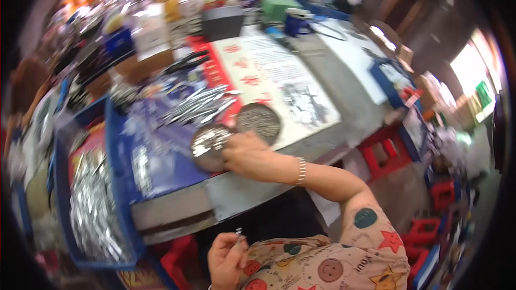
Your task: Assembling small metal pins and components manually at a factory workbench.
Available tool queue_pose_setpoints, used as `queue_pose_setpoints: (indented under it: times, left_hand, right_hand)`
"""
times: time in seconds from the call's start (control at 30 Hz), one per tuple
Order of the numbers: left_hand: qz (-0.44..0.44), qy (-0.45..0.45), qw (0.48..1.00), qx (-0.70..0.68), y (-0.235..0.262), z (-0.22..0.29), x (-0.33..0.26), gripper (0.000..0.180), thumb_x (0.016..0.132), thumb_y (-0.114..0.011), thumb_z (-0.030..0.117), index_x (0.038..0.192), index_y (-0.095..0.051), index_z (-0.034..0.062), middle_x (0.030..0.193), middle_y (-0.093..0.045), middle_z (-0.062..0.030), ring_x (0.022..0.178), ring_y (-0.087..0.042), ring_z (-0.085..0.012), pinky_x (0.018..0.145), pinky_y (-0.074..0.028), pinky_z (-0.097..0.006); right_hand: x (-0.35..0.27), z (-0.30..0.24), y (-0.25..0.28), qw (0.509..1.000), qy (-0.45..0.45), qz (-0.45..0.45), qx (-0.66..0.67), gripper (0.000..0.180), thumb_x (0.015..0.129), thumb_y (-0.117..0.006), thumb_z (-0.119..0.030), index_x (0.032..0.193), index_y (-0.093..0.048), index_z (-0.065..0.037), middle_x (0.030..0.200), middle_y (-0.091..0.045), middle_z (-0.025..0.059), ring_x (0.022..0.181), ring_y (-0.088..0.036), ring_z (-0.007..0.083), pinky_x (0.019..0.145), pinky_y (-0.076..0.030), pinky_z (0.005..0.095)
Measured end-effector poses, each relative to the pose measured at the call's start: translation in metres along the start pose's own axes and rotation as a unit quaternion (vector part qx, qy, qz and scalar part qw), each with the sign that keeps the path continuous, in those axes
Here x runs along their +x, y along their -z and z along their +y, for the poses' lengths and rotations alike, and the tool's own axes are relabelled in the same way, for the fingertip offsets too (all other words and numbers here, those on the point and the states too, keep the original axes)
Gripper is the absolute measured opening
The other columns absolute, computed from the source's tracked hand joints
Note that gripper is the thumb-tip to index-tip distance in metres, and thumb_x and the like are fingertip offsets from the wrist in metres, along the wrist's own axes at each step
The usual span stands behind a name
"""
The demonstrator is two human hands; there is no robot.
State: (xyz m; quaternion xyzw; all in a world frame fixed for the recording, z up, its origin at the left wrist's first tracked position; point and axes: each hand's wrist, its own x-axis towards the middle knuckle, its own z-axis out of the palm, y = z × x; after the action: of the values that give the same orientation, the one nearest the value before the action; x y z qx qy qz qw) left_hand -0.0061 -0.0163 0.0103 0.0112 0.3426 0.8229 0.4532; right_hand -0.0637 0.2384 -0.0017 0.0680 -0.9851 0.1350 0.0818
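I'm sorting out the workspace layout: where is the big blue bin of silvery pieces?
In the head view, the blue bin is on the left, beside the table's left end and just left of the blue sheet.

Right grip extended forward, arm bent; left grip low, fingers pinched.

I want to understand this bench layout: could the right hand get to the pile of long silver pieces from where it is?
Probably yes. The right hand is at the left round dish, and the pile of long silver pieces lies just beyond, with nothing tall visible between.
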Motion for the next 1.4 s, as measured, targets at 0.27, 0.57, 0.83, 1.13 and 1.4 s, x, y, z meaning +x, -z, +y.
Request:
queue_pose_setpoints:
  times: [0.27, 0.57, 0.83, 1.13, 1.4]
  left_hand:
    - [0.021, -0.011, 0.999, 0.033, 0.0, -0.012, -0.004, 0.015, 0.09, -0.05, -0.004, 0.103, -0.054, 0.0037, 0.091, -0.058, -0.0099, 0.051, -0.043, -0.0077, 0.046, -0.036, -0.017]
    - [0.024, -0.023, 0.999, 0.032, -0.013, -0.012, 0.004, 0.015, 0.091, -0.05, -0.004, 0.103, -0.055, 0.0035, 0.093, -0.058, -0.0099, 0.056, -0.046, -0.0085, 0.046, -0.038, -0.018]
    - [0.043, -0.062, 0.994, 0.077, -0.026, -0.016, 0.018, 0.01, 0.092, -0.051, 0.0, 0.101, -0.055, 0.0036, 0.092, -0.061, -0.0091, 0.056, -0.048, -0.0087, 0.048, -0.039, -0.018]
    - [0.048, -0.066, 0.981, 0.175, -0.016, -0.027, 0.008, 0.011, 0.096, -0.049, 0.01, 0.106, -0.052, 0.0068, 0.12, -0.058, -0.0166, 0.053, -0.043, -0.0071, 0.046, -0.038, -0.019]
    - [0.018, -0.161, 0.922, 0.353, -0.025, -0.038, 0.003, 0.018, 0.094, -0.053, 0.009, 0.111, -0.052, 0.0059, 0.102, -0.058, -0.0096, 0.062, -0.045, -0.0079, 0.056, -0.039, -0.019]
  right_hand:
    - [-0.014, 0.0, -0.011, 0.998, 0.043, 0.013, 0.032, 0.009, 0.079, -0.057, -0.014, 0.083, -0.053, -0.007, 0.089, -0.051, 0.0079, 0.09, -0.051, 0.0233, 0.075, -0.035, 0.0362]
    - [-0.054, -0.035, 0.014, 0.953, 0.06, 0.142, 0.259, 0.01, 0.08, -0.058, -0.01, 0.083, -0.05, -0.004, 0.077, -0.052, 0.01, 0.075, -0.055, 0.0281, 0.067, -0.042, 0.0388]
    - [-0.119, -0.069, 0.002, 0.805, -0.057, 0.083, 0.584, 0.009, 0.083, -0.06, -0.005, 0.086, -0.054, 0.0, 0.07, -0.057, 0.0069, 0.064, -0.053, 0.0133, 0.059, -0.043, 0.0283]
    - [-0.128, -0.087, 0.012, 0.799, -0.058, 0.097, 0.59, 0.017, 0.088, -0.06, -0.017, 0.093, -0.063, -0.001, 0.089, -0.065, 0.0121, 0.073, -0.06, 0.0169, 0.066, -0.048, 0.0298]
    - [-0.141, -0.09, 0.008, 0.783, -0.037, 0.135, 0.606, 0.011, 0.088, -0.06, -0.011, 0.087, -0.058, -0.001, 0.075, -0.062, 0.0062, 0.07, -0.058, 0.0104, 0.065, -0.047, 0.0265]
